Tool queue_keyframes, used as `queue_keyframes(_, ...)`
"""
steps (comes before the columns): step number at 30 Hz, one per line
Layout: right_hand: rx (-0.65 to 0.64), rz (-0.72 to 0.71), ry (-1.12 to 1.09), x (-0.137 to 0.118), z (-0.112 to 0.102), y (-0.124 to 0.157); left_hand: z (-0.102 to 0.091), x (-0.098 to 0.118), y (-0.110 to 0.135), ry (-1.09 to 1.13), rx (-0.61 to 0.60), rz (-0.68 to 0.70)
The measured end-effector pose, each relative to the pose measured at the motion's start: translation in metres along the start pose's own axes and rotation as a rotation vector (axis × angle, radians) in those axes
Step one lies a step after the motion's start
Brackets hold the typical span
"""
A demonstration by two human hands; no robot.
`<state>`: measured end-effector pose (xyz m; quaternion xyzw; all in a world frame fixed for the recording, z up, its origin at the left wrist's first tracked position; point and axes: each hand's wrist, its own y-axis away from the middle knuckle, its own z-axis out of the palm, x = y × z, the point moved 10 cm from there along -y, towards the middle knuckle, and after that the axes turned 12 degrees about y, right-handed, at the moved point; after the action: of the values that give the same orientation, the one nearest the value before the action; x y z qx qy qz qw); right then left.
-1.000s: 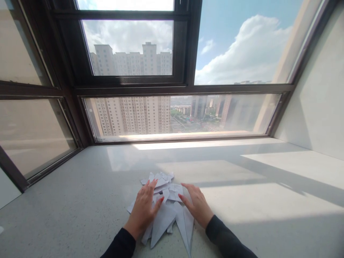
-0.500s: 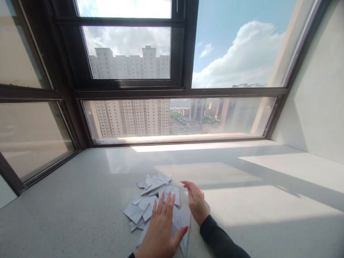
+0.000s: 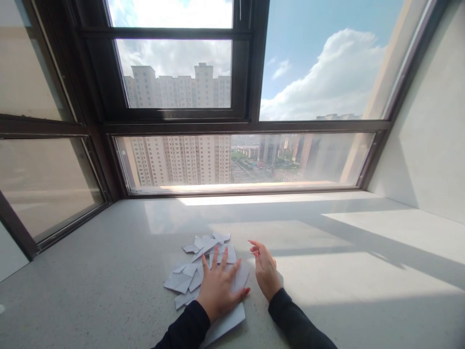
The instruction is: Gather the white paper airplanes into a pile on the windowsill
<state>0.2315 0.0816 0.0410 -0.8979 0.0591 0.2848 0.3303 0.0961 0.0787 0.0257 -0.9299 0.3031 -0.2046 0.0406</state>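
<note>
Left arm (image 3: 189, 325): enters from the bottom edge and angles forward and to the right, sleeved in black to the wrist. Left hand (image 3: 220, 290): palm down, fingers (image 3: 215, 261) spread and directed forward, thumb extended to the right. Right arm (image 3: 298, 320): angles forward and to the left, likewise sleeved. Right hand (image 3: 266, 275): turned on edge, palm facing left, fingers partly bent, tips directed forward-left. The hands are apart. Visible nails: red.

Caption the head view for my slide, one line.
Left hand spread over folded white paper pieces on a pale windowsill, the right hand just apart from them.
</note>
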Motion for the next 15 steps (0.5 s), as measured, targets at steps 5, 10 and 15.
queue_keyframes(5,-0.027,0.020,0.005,0.004,0.003,0.000,-0.003,-0.025,0.000,0.007,-0.039,-0.089)
queue_keyframes(10,-0.032,0.026,-0.006,0.004,0.004,0.000,-0.014,-0.046,0.008,-0.036,-0.072,-0.136)
queue_keyframes(15,-0.039,0.010,-0.022,0.001,0.005,0.001,-0.038,-0.086,0.022,-0.074,-0.042,-0.182)
